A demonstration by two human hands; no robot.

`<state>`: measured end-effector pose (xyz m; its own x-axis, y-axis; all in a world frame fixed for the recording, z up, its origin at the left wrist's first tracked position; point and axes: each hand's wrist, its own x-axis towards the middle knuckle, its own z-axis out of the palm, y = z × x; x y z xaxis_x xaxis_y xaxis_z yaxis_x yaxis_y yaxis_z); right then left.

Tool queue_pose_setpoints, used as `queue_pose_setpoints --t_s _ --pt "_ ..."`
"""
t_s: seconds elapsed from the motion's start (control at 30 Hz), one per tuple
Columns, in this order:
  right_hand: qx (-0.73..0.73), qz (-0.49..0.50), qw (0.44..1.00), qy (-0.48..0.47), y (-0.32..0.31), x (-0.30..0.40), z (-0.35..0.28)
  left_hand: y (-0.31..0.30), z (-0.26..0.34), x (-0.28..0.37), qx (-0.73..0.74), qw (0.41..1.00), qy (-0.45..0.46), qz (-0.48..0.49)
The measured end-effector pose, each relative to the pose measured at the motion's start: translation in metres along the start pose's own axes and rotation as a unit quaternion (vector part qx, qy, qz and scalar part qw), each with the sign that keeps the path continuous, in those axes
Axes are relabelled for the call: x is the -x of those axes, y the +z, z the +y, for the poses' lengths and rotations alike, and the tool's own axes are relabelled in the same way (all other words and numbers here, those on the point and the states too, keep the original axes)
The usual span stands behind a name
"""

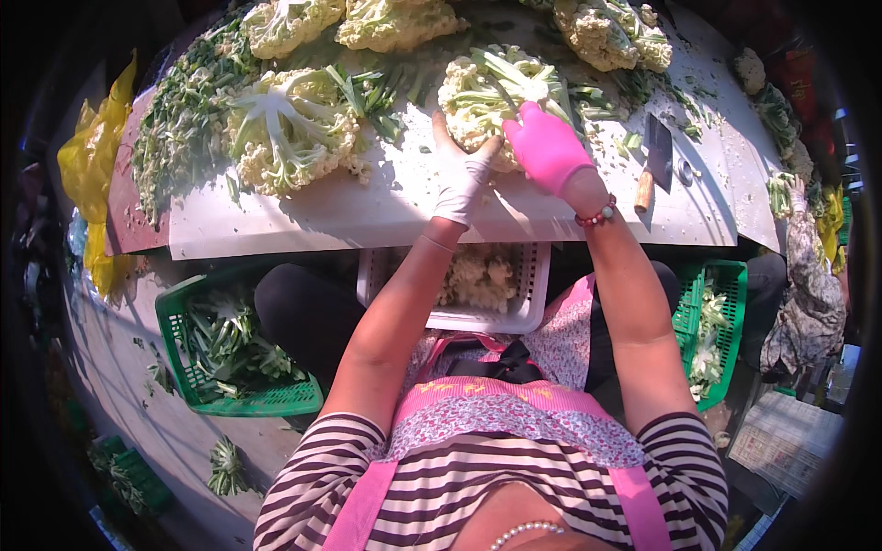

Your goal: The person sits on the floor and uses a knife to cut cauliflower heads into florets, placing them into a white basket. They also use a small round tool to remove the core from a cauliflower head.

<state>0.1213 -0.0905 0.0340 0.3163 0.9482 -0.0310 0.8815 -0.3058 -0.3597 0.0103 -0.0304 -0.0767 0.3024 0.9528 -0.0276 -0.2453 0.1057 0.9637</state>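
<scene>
A cauliflower head lies stem side up on the white tabletop, its cut pale-green stalks showing. My left hand, in a white glove with bare fingertips, grips its near edge with thumb and finger spread. In a pink glove, my right hand is closed at the head's right side. From that fist a narrow knife blade points in among the stalks; the knife's handle is hidden. Left of my hands rests a larger cauliflower head, also stem up. Below the table edge, a white plastic basket holds loose florets.
A cleaver with a wooden handle lies at right. Leaf trimmings pile up at left. More cauliflower heads line the far side. Green crates with trimmings flank my legs. At far right, another person's gloved hand shows beside cauliflower.
</scene>
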Motion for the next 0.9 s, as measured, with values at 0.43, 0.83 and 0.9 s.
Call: queue_pose_setpoints --t_s 0.43,0.83,0.9 --pt "0.088 -0.047 0.994 0.044 -0.006 0.026 -0.015 0.0 -0.017 -0.003 0.032 0.999 0.008 -0.006" --pt "0.016 -0.003 0.996 0.085 -0.006 0.073 0.014 -0.042 -0.001 0.002 0.287 0.939 -0.137 -0.131" --pt "-0.093 0.026 0.991 0.093 -0.001 0.09 0.012 -0.048 -0.001 0.012 0.339 0.929 -0.109 -0.1"
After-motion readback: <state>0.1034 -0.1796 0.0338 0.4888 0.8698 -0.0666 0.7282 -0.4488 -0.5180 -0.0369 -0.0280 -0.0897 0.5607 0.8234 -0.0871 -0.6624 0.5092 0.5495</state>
